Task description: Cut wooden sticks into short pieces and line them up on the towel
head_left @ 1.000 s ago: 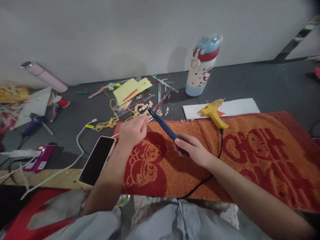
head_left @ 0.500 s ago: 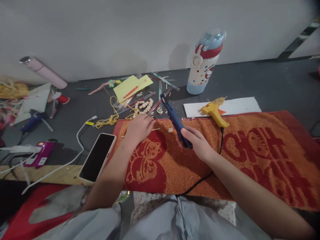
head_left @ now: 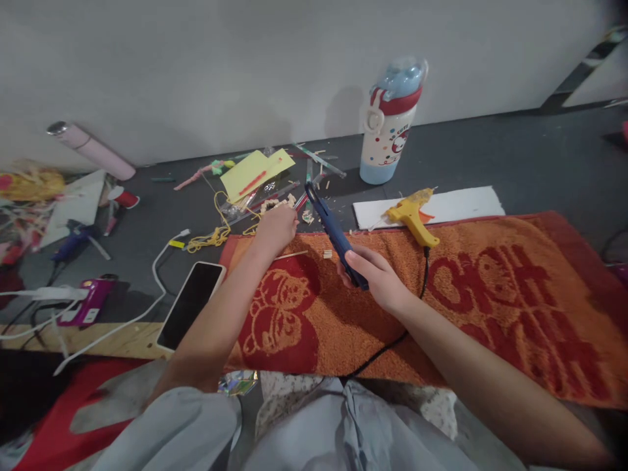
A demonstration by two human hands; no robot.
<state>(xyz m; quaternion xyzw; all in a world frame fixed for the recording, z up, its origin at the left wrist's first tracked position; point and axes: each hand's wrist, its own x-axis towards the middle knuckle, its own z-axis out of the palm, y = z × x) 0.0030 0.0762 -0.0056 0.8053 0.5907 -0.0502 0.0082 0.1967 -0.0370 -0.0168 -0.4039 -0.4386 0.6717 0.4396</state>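
Observation:
My right hand grips a dark blue phone, tilted and seen nearly edge-on above the orange-red towel. Over the towel's far left edge is my left hand, its fingers curled down and partly hidden, so what they pinch does not show. Just beyond it lies a curved piece made of small pale wooden bits, half covered by the hand. A thin stick and a few short cut stick pieces rest on the towel between my hands.
A yellow glue gun lies across a white board. Behind stands a bottle. Yellow paper, yellow string and stick scraps clutter the back. A white-edged phone and white cable are left.
My left hand has moved slightly forward and its fingers have curled in, covering more of the wooden-bit piece. My right hand still holds the blue phone; the whole view has shifted a little.

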